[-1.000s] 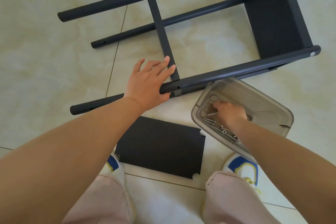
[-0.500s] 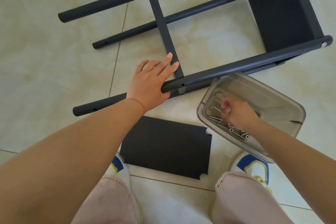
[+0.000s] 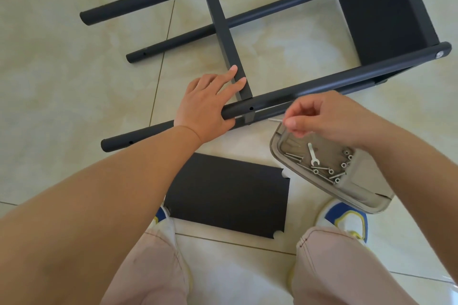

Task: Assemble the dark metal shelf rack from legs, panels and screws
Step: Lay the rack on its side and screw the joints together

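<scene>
Up out of the clear rounded plastic tray (image 3: 366, 195) has come the right hand (image 3: 327, 116), which a second ago dug among the hardware; its curled thumb and fingers now pinch a thin silver screw (image 3: 275, 120) above the tray's near corner. From the head view, the left hand (image 3: 205, 104) rests flat, fingers straight, on the nearest round matte tube leg of the dark metal shelf rack (image 3: 309, 86), which lies on its side on glossy cream floor tiles (image 3: 62, 69). A loose flat black rectangular panel (image 3: 228, 195) with notched corners lies by the feet. Steel screws, nuts and a small flat spanner (image 3: 312, 156) sit in the tray.
</scene>
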